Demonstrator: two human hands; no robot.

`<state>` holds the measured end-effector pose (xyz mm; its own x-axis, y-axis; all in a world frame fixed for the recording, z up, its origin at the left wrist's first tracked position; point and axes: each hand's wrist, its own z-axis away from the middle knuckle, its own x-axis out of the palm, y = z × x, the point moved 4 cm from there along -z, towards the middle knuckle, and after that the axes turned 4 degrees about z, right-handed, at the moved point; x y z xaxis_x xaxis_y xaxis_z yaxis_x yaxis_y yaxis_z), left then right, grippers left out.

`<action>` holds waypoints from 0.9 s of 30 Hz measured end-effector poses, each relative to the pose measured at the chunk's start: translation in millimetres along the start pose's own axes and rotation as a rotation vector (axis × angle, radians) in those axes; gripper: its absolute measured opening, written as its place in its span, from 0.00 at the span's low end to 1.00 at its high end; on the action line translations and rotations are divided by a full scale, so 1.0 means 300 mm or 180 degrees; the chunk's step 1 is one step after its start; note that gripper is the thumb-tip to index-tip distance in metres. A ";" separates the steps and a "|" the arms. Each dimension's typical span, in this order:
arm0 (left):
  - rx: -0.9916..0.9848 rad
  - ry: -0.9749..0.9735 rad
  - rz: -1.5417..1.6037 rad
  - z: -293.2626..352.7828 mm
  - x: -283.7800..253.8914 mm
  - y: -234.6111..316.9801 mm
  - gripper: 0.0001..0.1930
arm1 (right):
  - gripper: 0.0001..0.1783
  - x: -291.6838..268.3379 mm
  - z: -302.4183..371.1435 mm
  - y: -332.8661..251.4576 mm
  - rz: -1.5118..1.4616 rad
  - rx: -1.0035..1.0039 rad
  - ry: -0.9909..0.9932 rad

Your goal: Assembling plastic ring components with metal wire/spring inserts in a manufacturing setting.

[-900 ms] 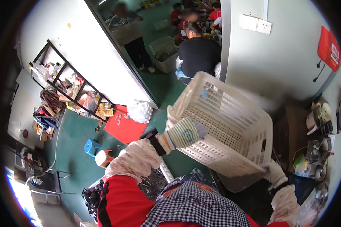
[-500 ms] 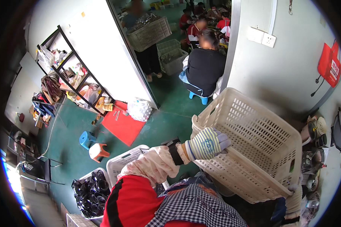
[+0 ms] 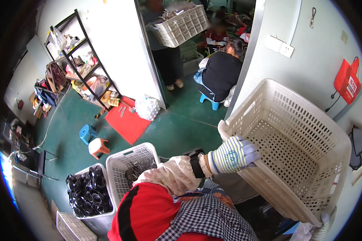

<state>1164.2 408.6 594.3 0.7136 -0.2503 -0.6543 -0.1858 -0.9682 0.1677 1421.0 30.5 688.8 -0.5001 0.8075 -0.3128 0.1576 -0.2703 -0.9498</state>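
Note:
I hold a large off-white plastic crate point(image 3: 303, 116) with perforated walls, tilted in front of me at the right; its bare perforated bottom shows. My left hand point(image 3: 234, 154), in a striped knit glove, is closed over the crate's near left rim. At the lower right, my right hand point(image 3: 328, 223) grips the near right corner, with only part of its striped glove showing.
Black ring-like parts fill a white crate point(image 3: 77, 201) at the lower left, beside another white crate point(image 3: 122, 160) holding metal parts. A person carries a loaded crate point(image 3: 181, 28) in the doorway; a seated person point(image 3: 221, 72) is nearby. Small stools point(image 3: 98, 148) and a red mat point(image 3: 126, 124) lie left.
The crate in my hands has moved right and upward, with both hands still on it. The person carrying a loaded crate has come nearer to the doorway. My view has shifted slightly.

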 end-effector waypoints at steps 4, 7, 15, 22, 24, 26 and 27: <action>-0.0058 -0.0046 0.0289 0.000 0.027 -0.033 0.16 | 0.42 -0.087 0.060 -0.026 0.0533 0.0421 0.0009; -0.0038 -0.0081 0.0152 -0.003 0.020 -0.037 0.16 | 0.39 -0.086 0.064 -0.047 0.0442 0.0284 0.0153; -0.0079 0.0006 -0.0047 -0.007 -0.001 -0.017 0.16 | 0.33 0.096 0.122 -0.150 0.0089 -0.0066 0.0424; -0.0073 0.0179 -0.0295 -0.006 -0.025 -0.006 0.16 | 0.38 0.111 0.101 -0.185 0.0257 0.0068 0.0441; -0.0144 0.0229 -0.0351 -0.014 -0.023 -0.007 0.16 | 0.39 0.130 0.096 -0.202 0.0311 0.0069 0.0375; -0.0224 0.0280 -0.0421 -0.018 -0.031 -0.002 0.15 | 0.39 0.150 0.085 -0.227 0.0372 0.0015 0.0402; -0.0262 0.0301 -0.0449 -0.017 -0.034 -0.005 0.15 | 0.40 0.156 0.070 -0.233 0.0436 -0.0035 0.0412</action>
<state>1160.5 412.5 604.4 0.7898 -0.1073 -0.6040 -0.0262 -0.9896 0.1415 1368.7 76.2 740.8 -0.3597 0.8245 -0.4368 0.2262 -0.3771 -0.8981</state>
